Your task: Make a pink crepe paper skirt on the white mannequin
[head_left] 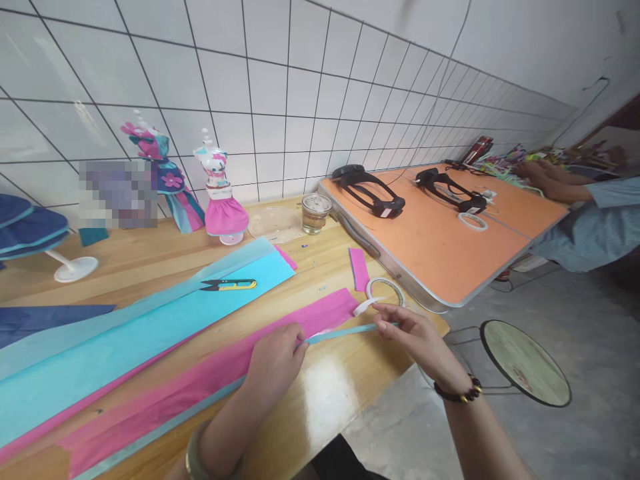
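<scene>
1. The blue strip (345, 331) runs straight between my hands, along the near side of the pink cloth (200, 387)'s right end, over the wooden table (330, 393).
2. My left hand (277, 357) is nearly closed, back up, knuckles bent, thumb and fingertips pinching the strip's left end. It sits over the cloth; the forearm comes in from the near side.
3. My right hand (413, 333) is half curled, thumb low and fingers bent, around the strip's right end; how firmly, I cannot tell. The forearm slants in past the table's edge, over the floor.
4. The tape roll (399, 288) lies just beyond my right fingers, its white tail towards my fingertips.
5. Bare wood opens on the near side of the strip, up to the slanting near edge.
6. Far right, the orange table (415, 253) borders the wood; a stool (525, 363) stands right of my right wrist.
7. Farther left, snips (230, 285) lie on the blue sheet (150, 347).
</scene>
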A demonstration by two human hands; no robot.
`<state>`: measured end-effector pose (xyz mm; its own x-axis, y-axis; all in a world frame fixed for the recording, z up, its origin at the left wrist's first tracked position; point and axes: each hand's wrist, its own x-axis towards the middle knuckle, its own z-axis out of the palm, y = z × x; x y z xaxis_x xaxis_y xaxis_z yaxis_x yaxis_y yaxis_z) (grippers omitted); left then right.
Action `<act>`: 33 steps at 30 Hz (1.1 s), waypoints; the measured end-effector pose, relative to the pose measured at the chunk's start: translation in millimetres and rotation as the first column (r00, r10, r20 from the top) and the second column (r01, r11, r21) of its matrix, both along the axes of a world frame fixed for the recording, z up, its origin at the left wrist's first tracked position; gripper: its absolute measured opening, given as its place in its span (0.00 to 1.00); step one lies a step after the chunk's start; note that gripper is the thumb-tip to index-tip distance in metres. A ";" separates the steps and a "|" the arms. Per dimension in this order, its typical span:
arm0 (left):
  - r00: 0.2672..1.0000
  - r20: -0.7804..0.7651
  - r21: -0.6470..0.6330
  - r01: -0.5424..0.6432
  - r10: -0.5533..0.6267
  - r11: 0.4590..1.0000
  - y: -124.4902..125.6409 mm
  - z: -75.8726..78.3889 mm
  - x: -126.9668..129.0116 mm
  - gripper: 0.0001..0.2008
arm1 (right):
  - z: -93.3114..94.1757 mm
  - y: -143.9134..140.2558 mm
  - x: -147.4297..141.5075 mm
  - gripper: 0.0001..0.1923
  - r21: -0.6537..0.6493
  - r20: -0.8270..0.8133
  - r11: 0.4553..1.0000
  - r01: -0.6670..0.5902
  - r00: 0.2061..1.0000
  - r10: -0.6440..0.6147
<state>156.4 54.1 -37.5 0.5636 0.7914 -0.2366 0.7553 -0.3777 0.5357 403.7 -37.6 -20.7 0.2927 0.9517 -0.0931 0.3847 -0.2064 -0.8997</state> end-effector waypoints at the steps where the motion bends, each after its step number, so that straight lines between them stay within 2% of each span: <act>1: 1.000 -0.001 -0.001 0.001 -0.001 1.000 0.0 0.1 0.0 0.05 | -0.4 0.8 -1.0 0.22 0.005 -0.006 0.999 0.039 0.999 -0.039; 5: 1.000 -0.004 -0.002 0.003 -0.003 1.000 0.4 -0.4 0.0 0.05 | -4.4 3.2 -1.6 0.20 0.016 -0.026 0.991 0.135 0.991 -0.135; 11: 1.000 0.001 0.004 0.004 -0.004 1.000 0.5 -3.6 -0.4 0.05 | -10.6 3.6 0.1 0.16 0.015 -0.025 0.986 0.168 0.986 -0.167; 17: 1.000 0.001 0.009 0.002 -0.002 1.000 0.1 -2.5 -0.4 0.05 | -10.4 6.8 -4.4 0.16 0.090 -0.157 0.970 0.226 0.965 -0.210; 20: 1.000 0.000 0.008 0.003 -0.003 1.000 0.1 -1.3 -0.1 0.05 | -15.0 10.1 -9.1 0.20 0.132 -0.308 0.947 0.294 0.920 -0.242; 24: 1.000 0.005 0.009 0.004 -0.004 1.000 0.0 -1.0 0.6 0.05 | -25.4 12.8 -22.7 0.26 0.104 -0.575 0.938 0.329 0.790 -0.213; 27: 1.000 0.010 0.012 0.004 -0.004 1.000 -0.3 -1.4 0.4 0.05 | -29.6 12.3 -35.8 0.30 0.091 -0.648 0.940 0.328 0.736 -0.194; 33: 1.000 0.019 0.023 0.002 -0.003 1.000 -0.2 -3.2 -0.6 0.04 | -28.8 12.7 -58.7 0.31 0.120 -0.510 0.947 0.299 0.837 -0.199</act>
<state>155.7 54.0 -40.7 0.5698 0.7951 -0.2077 0.7443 -0.3921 0.5407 345.0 -24.9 -49.5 0.4865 0.8662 -0.1139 -0.1524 -0.0443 -0.9873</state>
